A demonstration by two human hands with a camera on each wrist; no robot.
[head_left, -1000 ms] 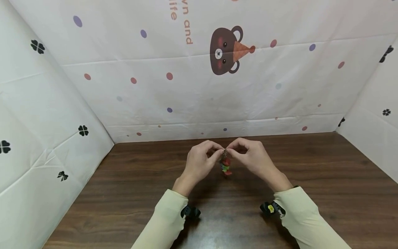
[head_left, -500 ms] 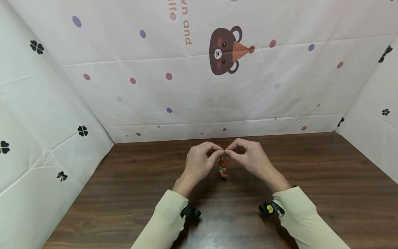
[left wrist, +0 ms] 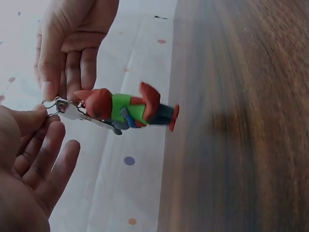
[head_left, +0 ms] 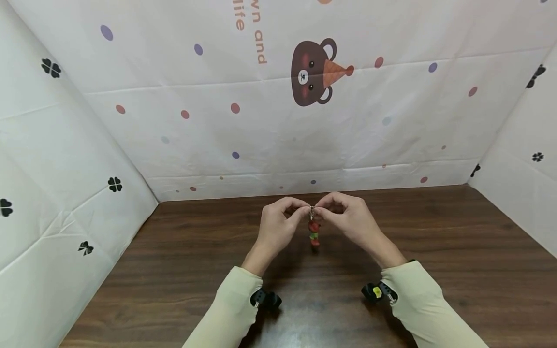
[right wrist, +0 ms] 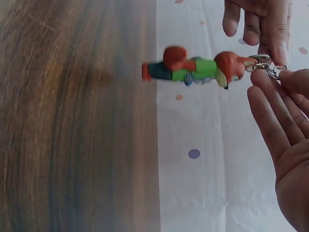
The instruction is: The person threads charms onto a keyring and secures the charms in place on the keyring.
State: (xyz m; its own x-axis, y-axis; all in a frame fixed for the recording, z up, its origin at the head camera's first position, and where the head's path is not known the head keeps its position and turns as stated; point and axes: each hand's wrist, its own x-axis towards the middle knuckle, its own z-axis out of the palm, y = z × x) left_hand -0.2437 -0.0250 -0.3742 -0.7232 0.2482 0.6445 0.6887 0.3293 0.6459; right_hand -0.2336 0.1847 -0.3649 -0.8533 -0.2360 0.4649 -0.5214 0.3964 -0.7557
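A fox-figure keychain [head_left: 314,233], orange-red with a green top and dark trousers, hangs upright above the table between my hands. Its metal ring [left wrist: 51,107] is pinched from both sides. My left hand [head_left: 278,224] grips one side of the ring between thumb and index finger; my right hand [head_left: 350,220] pinches the other side the same way. In the left wrist view the fox figure [left wrist: 128,108] dangles with a flat silver piece [left wrist: 72,110] beside its head. The right wrist view shows the fox figure [right wrist: 193,67] from another side, the ring partly covered by fingertips.
Beneath the hands lies a dark wood table [head_left: 196,256]. A white sheet [head_left: 261,135] with dots and a printed bear rises at the back. Similar white sheets stand at the left [head_left: 43,193] and right [head_left: 526,193]. Each wrist wears a black camera.
The dangling fox figure has swung and turned a little and now hangs straighter. Both hands stay almost in place, still pinching the ring.
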